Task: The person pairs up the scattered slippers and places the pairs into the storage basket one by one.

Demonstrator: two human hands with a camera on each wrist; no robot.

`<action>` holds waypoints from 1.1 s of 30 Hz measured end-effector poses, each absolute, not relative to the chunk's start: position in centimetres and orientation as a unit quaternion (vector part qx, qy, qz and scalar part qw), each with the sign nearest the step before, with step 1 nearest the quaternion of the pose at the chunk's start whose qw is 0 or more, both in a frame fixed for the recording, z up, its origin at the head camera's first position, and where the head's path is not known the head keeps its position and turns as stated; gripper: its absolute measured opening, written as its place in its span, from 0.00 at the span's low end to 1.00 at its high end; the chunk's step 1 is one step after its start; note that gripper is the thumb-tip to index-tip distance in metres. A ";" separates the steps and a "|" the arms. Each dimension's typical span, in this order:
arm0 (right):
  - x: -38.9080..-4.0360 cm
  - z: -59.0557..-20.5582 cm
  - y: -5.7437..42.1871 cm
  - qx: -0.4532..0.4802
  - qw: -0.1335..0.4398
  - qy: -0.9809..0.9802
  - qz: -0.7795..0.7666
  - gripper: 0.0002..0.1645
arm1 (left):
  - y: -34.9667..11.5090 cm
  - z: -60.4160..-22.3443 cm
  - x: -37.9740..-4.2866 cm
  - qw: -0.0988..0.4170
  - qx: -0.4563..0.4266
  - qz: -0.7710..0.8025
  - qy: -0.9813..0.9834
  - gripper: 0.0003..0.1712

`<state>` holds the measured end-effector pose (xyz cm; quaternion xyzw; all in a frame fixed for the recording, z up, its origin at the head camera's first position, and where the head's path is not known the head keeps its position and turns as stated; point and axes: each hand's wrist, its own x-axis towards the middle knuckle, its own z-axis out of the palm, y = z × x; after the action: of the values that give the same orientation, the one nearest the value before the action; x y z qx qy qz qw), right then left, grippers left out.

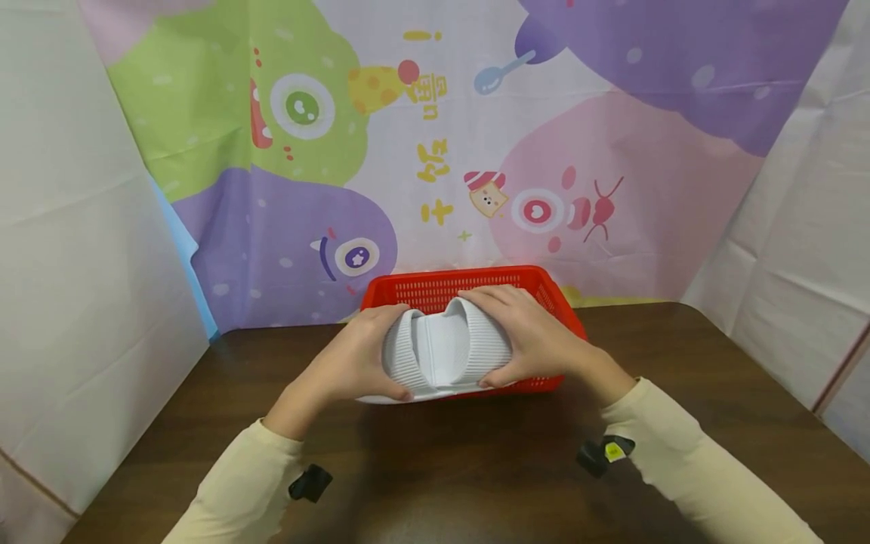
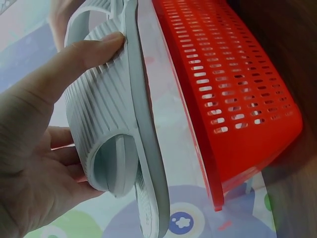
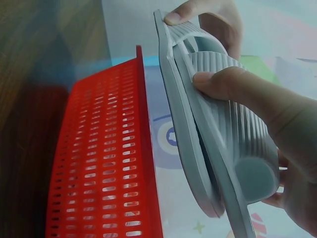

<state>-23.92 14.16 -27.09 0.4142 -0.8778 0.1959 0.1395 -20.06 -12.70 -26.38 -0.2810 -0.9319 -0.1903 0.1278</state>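
Note:
A pair of light grey slippers with ribbed straps is held above the near side of a red plastic basket (image 1: 566, 306), one sole overlapping the other. My left hand (image 1: 367, 355) grips the left slipper (image 2: 96, 106) around its strap, the thumb on the strap near the sole edge. The right slipper (image 3: 233, 124) is gripped by my right hand (image 1: 526, 332) in the same way, its thumb on the ribbed strap. In both wrist views the soles lie tilted against each other, apart from the basket's rim. The inside of the basket is mostly hidden behind hands and slippers.
The basket stands on a dark brown wooden table (image 1: 435, 468) near its back edge. Behind hangs a cartoon-printed cloth (image 1: 435, 249), with pale sheets at the left and right sides.

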 end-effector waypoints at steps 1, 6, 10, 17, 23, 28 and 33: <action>-23.9 -27.1 14.1 0.413 0.142 -0.878 0.195 0.61 | -12.6 -26.4 -20.1 0.128 -0.281 -0.191 -0.932 0.59; -23.9 -27.2 14.0 0.413 0.157 -0.876 0.192 0.61 | -12.2 -26.5 -20.2 0.125 -0.276 -0.196 -0.933 0.59; -24.0 -27.4 13.9 0.414 0.169 -0.873 0.193 0.61 | -12.0 -26.5 -20.3 0.122 -0.275 -0.197 -0.933 0.59; -23.9 -27.6 14.2 0.416 0.167 -0.867 0.217 0.60 | -12.0 -26.5 -20.3 0.134 -0.280 -0.175 -0.934 0.60; -23.8 -27.6 14.4 0.416 0.168 -0.861 0.238 0.59 | -12.2 -26.5 -20.4 0.150 -0.295 -0.157 -0.931 0.58; -23.7 -27.8 14.5 0.417 0.170 -0.859 0.243 0.60 | -12.3 -26.6 -20.5 0.159 -0.309 -0.154 -0.925 0.58; -23.7 -28.0 14.6 0.421 0.176 -0.855 0.245 0.61 | -12.2 -26.7 -20.5 0.172 -0.313 -0.156 -0.921 0.58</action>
<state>-23.69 14.56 -28.01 0.4214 -0.8551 0.2452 0.1764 -20.50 -12.24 -26.66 -0.3129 -0.9209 -0.1559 0.1722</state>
